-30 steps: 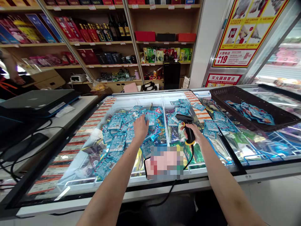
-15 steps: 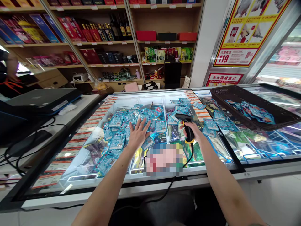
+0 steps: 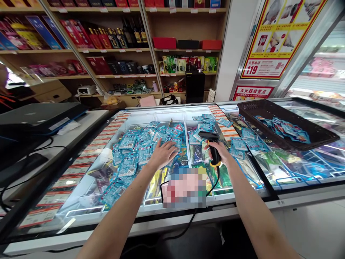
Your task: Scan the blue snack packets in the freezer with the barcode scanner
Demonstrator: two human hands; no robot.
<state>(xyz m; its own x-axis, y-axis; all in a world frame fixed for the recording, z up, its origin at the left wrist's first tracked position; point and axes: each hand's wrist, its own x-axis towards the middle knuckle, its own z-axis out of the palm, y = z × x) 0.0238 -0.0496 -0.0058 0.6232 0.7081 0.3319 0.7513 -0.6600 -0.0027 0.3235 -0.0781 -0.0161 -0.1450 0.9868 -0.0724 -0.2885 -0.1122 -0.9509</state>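
Left hand (image 3: pixel 164 154) lies open on blue packets (image 3: pixel 129 144), right hand (image 3: pixel 219 153) grips a black barcode scanner (image 3: pixel 212 144), and a wall poster (image 3: pixel 280 39) reads 119.

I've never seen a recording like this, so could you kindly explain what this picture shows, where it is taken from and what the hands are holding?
There is no machine here, only a person's two bare arms. The picture comes from a camera worn on their head, looking forward and down, so the arms enter from the bottom edge. The person stands at a glass-topped shop freezer filled with blue foil packets. The open left hand rests on those packets. The right hand grips a black and yellow handheld barcode scanner, with its cable trailing down. A dark woven basket holding more packets sits at the right. Behind stand shop shelves of boxes and bottles. The pixelated patch is blurred, so I can't tell what it is.
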